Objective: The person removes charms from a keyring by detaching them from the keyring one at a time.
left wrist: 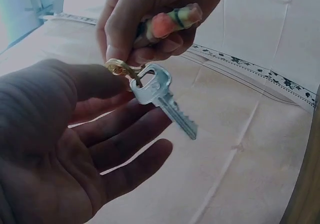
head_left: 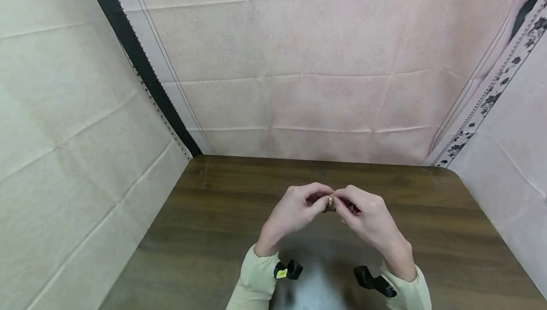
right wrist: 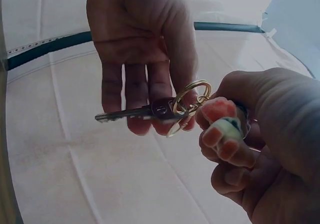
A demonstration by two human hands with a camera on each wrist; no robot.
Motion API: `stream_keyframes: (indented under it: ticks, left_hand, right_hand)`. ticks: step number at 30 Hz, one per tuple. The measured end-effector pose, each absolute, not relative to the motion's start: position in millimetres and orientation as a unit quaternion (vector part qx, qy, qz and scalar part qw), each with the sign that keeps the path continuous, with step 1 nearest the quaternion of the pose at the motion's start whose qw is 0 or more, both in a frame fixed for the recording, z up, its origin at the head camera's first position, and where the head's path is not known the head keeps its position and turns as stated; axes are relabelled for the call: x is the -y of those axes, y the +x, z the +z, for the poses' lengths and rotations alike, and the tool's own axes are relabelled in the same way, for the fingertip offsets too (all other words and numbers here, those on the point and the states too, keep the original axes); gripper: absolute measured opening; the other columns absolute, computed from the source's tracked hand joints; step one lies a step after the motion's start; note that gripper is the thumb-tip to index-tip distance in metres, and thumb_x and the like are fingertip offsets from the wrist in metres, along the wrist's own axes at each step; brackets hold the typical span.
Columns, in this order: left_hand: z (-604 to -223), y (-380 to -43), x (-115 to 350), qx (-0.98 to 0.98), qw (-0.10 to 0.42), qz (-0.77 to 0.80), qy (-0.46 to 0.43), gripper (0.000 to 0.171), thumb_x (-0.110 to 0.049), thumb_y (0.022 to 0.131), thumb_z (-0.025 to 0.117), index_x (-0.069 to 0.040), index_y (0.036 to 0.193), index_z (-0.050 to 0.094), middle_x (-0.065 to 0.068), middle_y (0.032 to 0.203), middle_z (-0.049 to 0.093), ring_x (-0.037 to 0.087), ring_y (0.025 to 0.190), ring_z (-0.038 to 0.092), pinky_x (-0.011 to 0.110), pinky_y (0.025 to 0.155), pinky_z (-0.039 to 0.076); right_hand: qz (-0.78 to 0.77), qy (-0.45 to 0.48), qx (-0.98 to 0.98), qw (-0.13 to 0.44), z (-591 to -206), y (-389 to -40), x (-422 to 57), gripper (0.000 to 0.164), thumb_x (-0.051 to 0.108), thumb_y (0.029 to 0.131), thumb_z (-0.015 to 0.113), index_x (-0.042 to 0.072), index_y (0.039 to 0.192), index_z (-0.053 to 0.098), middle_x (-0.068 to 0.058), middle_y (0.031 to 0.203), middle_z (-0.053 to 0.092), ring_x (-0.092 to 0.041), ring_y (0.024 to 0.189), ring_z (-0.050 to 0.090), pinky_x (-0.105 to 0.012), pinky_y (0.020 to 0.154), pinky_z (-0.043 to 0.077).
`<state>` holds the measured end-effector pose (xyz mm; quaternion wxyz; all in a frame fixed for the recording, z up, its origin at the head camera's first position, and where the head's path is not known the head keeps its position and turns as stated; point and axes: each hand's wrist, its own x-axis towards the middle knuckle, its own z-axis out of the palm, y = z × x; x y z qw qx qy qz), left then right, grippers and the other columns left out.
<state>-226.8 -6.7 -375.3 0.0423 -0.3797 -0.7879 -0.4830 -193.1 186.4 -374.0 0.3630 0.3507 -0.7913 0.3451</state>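
A silver key (left wrist: pixel 151 85) hangs on a gold key ring (left wrist: pixel 118 66), held up between both hands above the table. Thumb and index finger of my left hand (head_left: pixel 295 209) pinch the ring beside the key's head; its other fingers stretch out behind the key. My right hand (head_left: pixel 368 212) grips a small charm (right wrist: pixel 227 131) in red and pale green, joined to the ring by a short gold chain. Part of the charm is hidden by the right fingers. In the right wrist view the key (right wrist: pixel 122 115) points left, across the left fingers.
A brown wooden table (head_left: pixel 205 234) lies under the hands. Pale creased cloth (head_left: pixel 316 63) hangs behind it, with more cloth on both sides. Black camera mounts (head_left: pixel 294 270) sit at both wrists, over pale sleeves (head_left: pixel 253 281).
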Motion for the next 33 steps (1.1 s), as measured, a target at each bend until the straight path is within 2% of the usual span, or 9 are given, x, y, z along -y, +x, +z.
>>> stream_keyframes:
  ticks: [2, 6, 11, 18, 28, 33]
  left_hand:
    - [-374, -225, 5, 0.782, 0.053, -0.485, -0.387, 0.018, -0.015, 0.097, 0.061, -0.012, 0.113, 0.069, 0.001, 0.101, 0.073, 0.002, 0.076, 0.065, 0.016, 0.069, 0.054]
    - [-373, -221, 4, 0.783, 0.087, -0.475, -0.392, 0.014, -0.013, 0.097, 0.061, -0.011, 0.108, 0.069, 0.001, 0.097, 0.074, 0.005, 0.072, 0.065, 0.014, 0.066, 0.052]
    - [-372, -219, 4, 0.802, 0.128, -0.451, -0.370, 0.007, -0.011, 0.095, 0.064, -0.011, 0.096, 0.071, -0.001, 0.085, 0.074, -0.001, 0.066, 0.058, 0.011, 0.061, 0.048]
    - [-372, -221, 6, 0.802, 0.115, -0.458, -0.367, 0.007, -0.008, 0.095, 0.062, -0.012, 0.095, 0.069, -0.002, 0.084, 0.073, 0.000, 0.064, 0.055, 0.014, 0.058, 0.046]
    - [-376, -226, 12, 0.805, 0.108, -0.471, -0.344, 0.005, -0.009, 0.096, 0.061, -0.013, 0.094, 0.065, -0.003, 0.080, 0.071, 0.001, 0.060, 0.053, 0.017, 0.053, 0.045]
    - [-375, -226, 13, 0.802, 0.088, -0.494, -0.324, 0.005, -0.010, 0.095, 0.062, -0.013, 0.093, 0.065, -0.003, 0.078, 0.071, 0.003, 0.059, 0.053, 0.019, 0.052, 0.043]
  right_hand:
    - [0.347, 0.349, 0.790, 0.366, -373, -191, -186, 0.022, -0.006, 0.080, 0.068, 0.013, 0.090, 0.069, 0.014, 0.078, 0.056, 0.007, 0.062, 0.045, -0.008, 0.055, 0.038]
    - [0.351, 0.349, 0.785, 0.372, -372, -188, -184, 0.022, -0.005, 0.080, 0.067, 0.014, 0.090, 0.069, 0.014, 0.076, 0.055, 0.008, 0.060, 0.044, -0.007, 0.054, 0.037]
    - [0.340, 0.354, 0.788, 0.370, -372, -188, -181, 0.016, -0.001, 0.084, 0.064, 0.013, 0.089, 0.069, 0.012, 0.075, 0.056, 0.005, 0.061, 0.045, -0.008, 0.056, 0.038]
    - [0.334, 0.347, 0.799, 0.361, -373, -188, -179, 0.009, 0.006, 0.091, 0.062, 0.012, 0.089, 0.069, 0.009, 0.075, 0.058, 0.001, 0.061, 0.047, -0.010, 0.058, 0.040]
    - [0.330, 0.347, 0.806, 0.349, -374, -188, -175, 0.009, 0.006, 0.090, 0.061, 0.012, 0.088, 0.068, 0.009, 0.075, 0.058, 0.000, 0.062, 0.047, -0.010, 0.059, 0.040]
    - [0.330, 0.345, 0.807, 0.347, -374, -188, -173, 0.010, 0.004, 0.088, 0.061, 0.012, 0.089, 0.068, 0.008, 0.075, 0.057, 0.000, 0.062, 0.046, -0.010, 0.058, 0.040]
